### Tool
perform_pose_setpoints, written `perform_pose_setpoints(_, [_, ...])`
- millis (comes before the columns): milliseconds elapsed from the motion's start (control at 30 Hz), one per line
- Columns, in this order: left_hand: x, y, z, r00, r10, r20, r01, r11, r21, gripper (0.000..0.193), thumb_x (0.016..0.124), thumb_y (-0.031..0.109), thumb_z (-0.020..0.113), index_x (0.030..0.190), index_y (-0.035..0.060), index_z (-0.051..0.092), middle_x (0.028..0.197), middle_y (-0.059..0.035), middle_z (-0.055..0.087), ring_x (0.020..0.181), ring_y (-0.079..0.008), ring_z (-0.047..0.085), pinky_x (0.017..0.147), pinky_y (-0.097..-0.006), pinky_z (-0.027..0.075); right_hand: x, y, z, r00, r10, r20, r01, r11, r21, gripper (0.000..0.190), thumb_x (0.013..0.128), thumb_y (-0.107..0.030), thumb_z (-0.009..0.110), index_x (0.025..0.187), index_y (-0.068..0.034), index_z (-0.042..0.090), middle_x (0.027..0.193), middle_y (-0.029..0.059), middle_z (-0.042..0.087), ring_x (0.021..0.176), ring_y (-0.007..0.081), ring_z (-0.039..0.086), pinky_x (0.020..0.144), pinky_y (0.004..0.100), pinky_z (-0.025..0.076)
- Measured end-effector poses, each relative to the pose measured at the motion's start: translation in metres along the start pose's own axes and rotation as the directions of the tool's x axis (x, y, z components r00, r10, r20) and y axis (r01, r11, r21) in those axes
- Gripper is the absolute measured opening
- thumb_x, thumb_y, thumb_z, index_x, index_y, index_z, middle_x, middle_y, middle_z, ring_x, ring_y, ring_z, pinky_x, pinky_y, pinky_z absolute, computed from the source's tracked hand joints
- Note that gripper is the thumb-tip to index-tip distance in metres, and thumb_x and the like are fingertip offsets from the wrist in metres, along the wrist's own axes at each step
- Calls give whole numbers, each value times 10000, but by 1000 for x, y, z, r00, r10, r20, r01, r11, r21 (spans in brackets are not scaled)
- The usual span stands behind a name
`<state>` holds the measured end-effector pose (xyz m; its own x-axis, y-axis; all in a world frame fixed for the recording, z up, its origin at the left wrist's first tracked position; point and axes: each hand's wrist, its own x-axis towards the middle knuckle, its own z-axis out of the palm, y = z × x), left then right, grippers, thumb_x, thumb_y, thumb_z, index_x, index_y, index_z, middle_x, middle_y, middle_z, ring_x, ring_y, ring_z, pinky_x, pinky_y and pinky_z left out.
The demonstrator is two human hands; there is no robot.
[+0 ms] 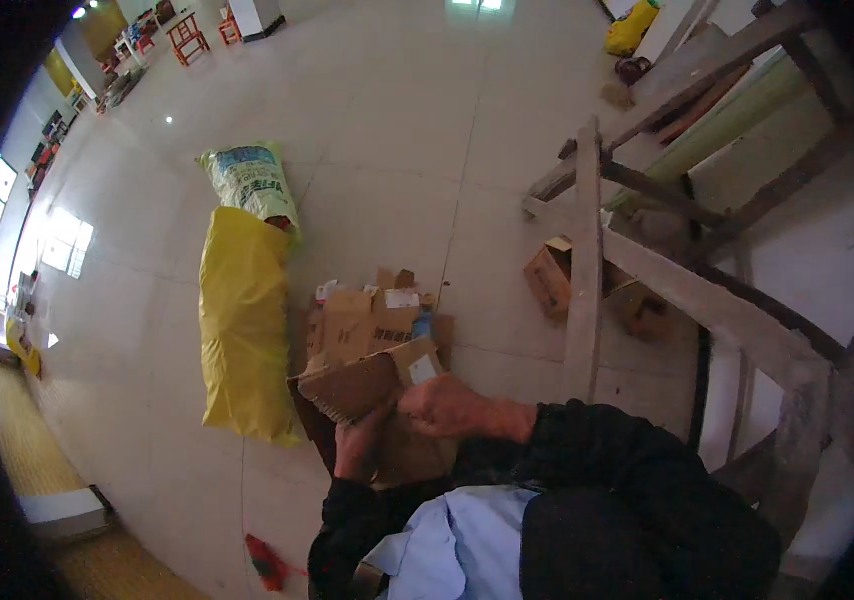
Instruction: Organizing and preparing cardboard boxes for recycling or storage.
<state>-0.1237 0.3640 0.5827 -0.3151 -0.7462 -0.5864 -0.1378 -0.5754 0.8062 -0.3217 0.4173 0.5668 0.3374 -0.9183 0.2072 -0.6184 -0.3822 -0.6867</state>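
Close to my body is a cardboard box with a brown flap standing up and a rough, torn-looking edge. My right hand is curled, its fingers closed at the cardboard beside a white label. Just left of it, my left hand grips the cardboard from below the flap, which hides part of its fingers. Beyond both hands, flattened cardboard pieces lie stacked on the tiled floor, some bearing print and labels.
Left of the cardboard lie a long yellow sack and a printed woven sack. A wooden frame stands at the right, with a small carton behind it. A red item lies at lower left. Wooden chairs stand far off.
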Motion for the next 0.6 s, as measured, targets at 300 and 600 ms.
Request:
perform_pose_setpoints(300, [3, 9, 9, 977, 215, 19, -214, 956, 202, 392, 830, 211, 761, 1138, -10, 659, 1088, -96, 687, 988, -180, 634, 851, -333, 503, 19, -11, 4, 855, 505, 119, -504, 863, -41, 128, 723, -164, 627, 759, -51, 676, 797, 202, 670, 789, 418, 655, 702, 526, 515])
perform_pose_setpoints(600, [21, -39, -7, 973, 214, 86, -220, 973, 71, 506, 855, 256, 730, 1255, -19, 588, 1191, -109, 641, 1065, -228, 603, 926, -347, 481, 0, 4, -1, 992, 11, 122, -31, 987, 160, 112, 766, -124, 636, 823, -27, 643, 827, 159, 681, 767, 323, 667, 683, 414, 531])
